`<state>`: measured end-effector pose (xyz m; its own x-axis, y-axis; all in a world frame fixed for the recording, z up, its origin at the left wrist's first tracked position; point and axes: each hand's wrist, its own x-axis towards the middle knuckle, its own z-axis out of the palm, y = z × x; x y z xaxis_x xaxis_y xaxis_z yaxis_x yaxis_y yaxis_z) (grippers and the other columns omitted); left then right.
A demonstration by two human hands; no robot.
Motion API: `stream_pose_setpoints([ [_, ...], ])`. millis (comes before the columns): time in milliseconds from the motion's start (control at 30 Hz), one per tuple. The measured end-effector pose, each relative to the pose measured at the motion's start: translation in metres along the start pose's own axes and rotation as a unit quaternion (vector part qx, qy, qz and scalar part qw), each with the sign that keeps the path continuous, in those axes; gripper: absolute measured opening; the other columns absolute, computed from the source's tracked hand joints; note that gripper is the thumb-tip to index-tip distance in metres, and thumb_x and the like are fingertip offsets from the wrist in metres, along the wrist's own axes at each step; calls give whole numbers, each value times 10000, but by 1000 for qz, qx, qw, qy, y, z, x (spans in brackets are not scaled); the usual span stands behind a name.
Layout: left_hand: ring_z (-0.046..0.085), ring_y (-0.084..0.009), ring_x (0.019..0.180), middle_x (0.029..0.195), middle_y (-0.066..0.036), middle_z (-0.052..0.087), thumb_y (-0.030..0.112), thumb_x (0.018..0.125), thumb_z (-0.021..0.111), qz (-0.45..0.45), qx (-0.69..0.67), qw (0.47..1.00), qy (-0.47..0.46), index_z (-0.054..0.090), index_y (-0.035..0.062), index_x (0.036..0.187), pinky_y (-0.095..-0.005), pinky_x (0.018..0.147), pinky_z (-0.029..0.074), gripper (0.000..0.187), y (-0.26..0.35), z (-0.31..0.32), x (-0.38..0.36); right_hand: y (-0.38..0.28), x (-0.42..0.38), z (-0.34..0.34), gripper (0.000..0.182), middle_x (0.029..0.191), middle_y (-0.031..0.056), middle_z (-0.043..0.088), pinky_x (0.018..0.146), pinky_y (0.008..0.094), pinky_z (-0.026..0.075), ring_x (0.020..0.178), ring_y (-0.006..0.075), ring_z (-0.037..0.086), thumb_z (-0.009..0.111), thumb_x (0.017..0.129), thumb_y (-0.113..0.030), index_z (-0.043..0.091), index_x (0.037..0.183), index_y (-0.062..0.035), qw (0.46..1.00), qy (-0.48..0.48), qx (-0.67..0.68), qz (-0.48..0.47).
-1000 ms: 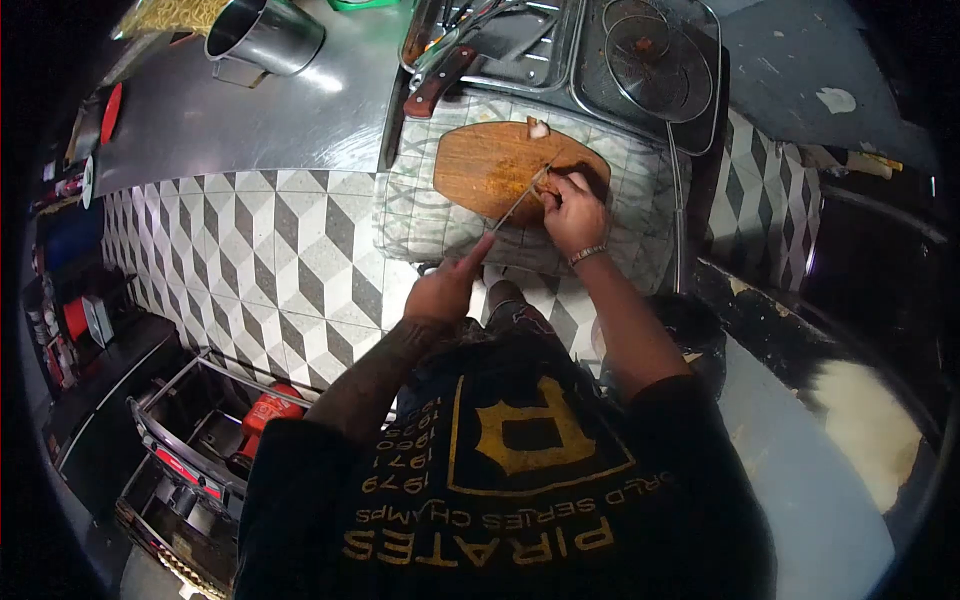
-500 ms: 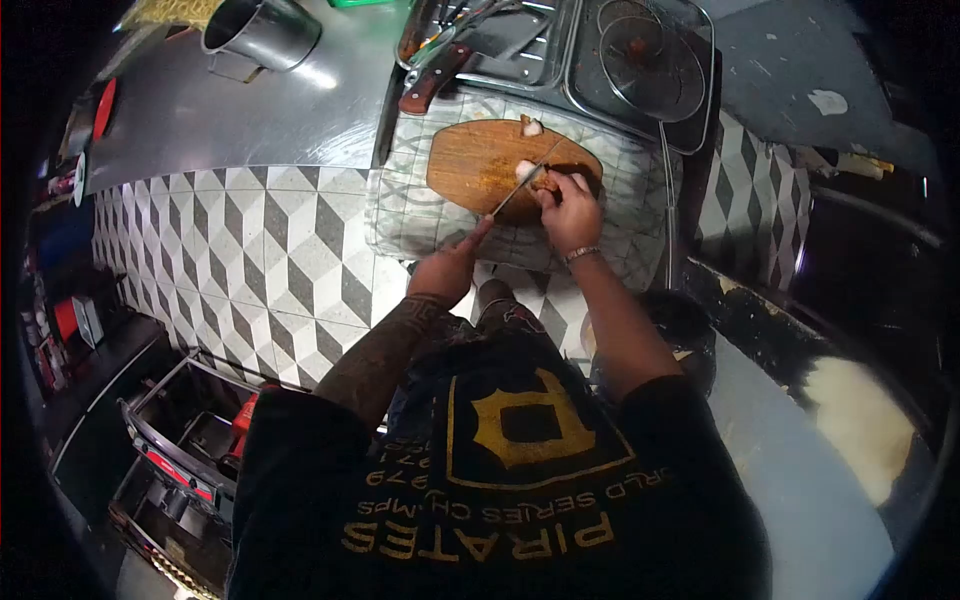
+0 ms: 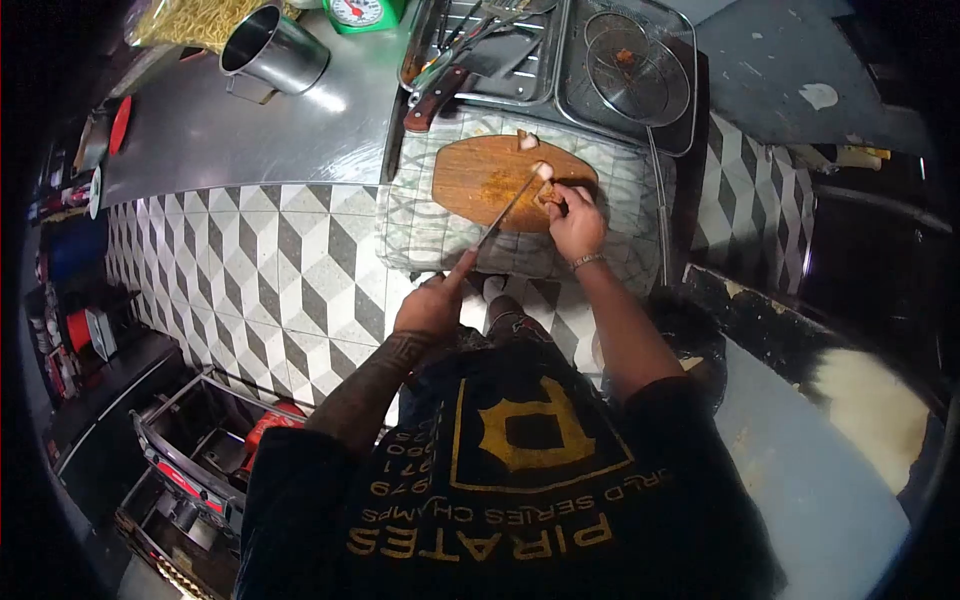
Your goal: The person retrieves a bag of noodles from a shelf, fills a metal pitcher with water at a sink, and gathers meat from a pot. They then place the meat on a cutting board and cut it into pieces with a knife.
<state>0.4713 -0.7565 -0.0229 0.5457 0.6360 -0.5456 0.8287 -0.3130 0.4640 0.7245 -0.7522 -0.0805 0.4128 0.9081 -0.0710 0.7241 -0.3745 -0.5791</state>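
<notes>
My left hand (image 3: pixel 428 306) is closed round the handle of a knife (image 3: pixel 508 214), whose blade slants up and right over the wooden cutting board (image 3: pixel 462 180). My right hand (image 3: pixel 578 224) pinches a small browned piece of food (image 3: pixel 547 193) at the board's right side. A pale bit of food (image 3: pixel 542 171) lies by the knife's tip. Farther up, near the board's top edge, rests another browned piece with a white inside (image 3: pixel 528 141). The food's exact kind is too small to tell.
Under the board lies a patterned cloth (image 3: pixel 410 228). A wooden-handled blade (image 3: pixel 436 100) leans on a metal tray (image 3: pixel 545 95) of utensils. Beside it, a second tray holds a wire strainer (image 3: pixel 640 85). A steel mug (image 3: pixel 275 52) and green scale (image 3: pixel 362 12) stand on the metal counter.
My left hand has drawn the knife down and left, away from my right fingers. My right hand still holds the browned piece, with more of it showing. The camera view has shifted slightly.
</notes>
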Motion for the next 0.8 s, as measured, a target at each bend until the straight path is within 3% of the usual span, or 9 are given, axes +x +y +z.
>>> stream_pose_setpoints([
  [300, 613, -369, 635, 765, -228, 608, 116, 827, 482, 27, 12, 1000, 3, 151, 318, 1409, -463, 563, 483, 700, 18, -6, 37, -2, -1, 1, 294, 1043, 89, 575, 736, 402, 482, 884, 316, 582, 622, 772, -189, 605, 1053, -105, 1000, 3, 1, 5],
  [400, 626, -360, 678, 796, -213, 603, 148, 815, 488, 7, -1, 1000, -22, 166, 383, 1393, -461, 571, 491, 702, 13, 4, 40, -1, -4, 0, 308, 1051, 90, 570, 736, 405, 481, 889, 320, 579, 618, 776, -191, 594, 1073, -111, 1000, 1, -9, 20],
  [467, 625, -364, 689, 843, -225, 600, 149, 823, 483, 18, 4, 999, 29, 168, 396, 1389, -464, 571, 492, 694, 10, 12, 44, -2, -6, -1, 316, 1053, 93, 565, 733, 413, 479, 891, 328, 575, 612, 779, -185, 583, 1087, -116, 999, -2, -26, 31],
  [567, 626, -361, 696, 877, -234, 595, 131, 829, 474, 11, -26, 998, 60, 167, 384, 1394, -456, 575, 498, 691, 4, 36, 30, -4, -6, -4, 312, 1043, 100, 563, 730, 419, 479, 886, 335, 574, 610, 778, -182, 581, 1082, -116, 999, 4, -21, 30],
  [600, 625, -361, 685, 847, -220, 602, 114, 837, 458, -38, -18, 999, -29, 165, 370, 1397, -452, 589, 504, 682, 13, 20, 19, -4, -1, -2, 312, 1043, 100, 563, 730, 419, 479, 886, 335, 574, 610, 778, -182, 581, 1082, -116, 1000, 7, -18, 22],
  [667, 625, -356, 672, 827, -221, 608, 103, 846, 442, -34, 37, 999, 5, 164, 350, 1401, -455, 593, 502, 669, 9, 20, 5, 3, -3, 2, 307, 1038, 105, 562, 731, 423, 477, 883, 336, 575, 610, 774, -180, 582, 1073, -112, 998, 33, -22, 39],
  [800, 622, -353, 643, 787, -216, 615, 115, 853, 429, -18, 2, 1000, 4, 165, 346, 1401, -462, 577, 497, 651, 19, 4, 24, 9, -7, 3, 320, 1036, 102, 568, 739, 424, 477, 882, 336, 577, 612, 774, -178, 579, 1085, -112, 999, 24, -3, 34],
])
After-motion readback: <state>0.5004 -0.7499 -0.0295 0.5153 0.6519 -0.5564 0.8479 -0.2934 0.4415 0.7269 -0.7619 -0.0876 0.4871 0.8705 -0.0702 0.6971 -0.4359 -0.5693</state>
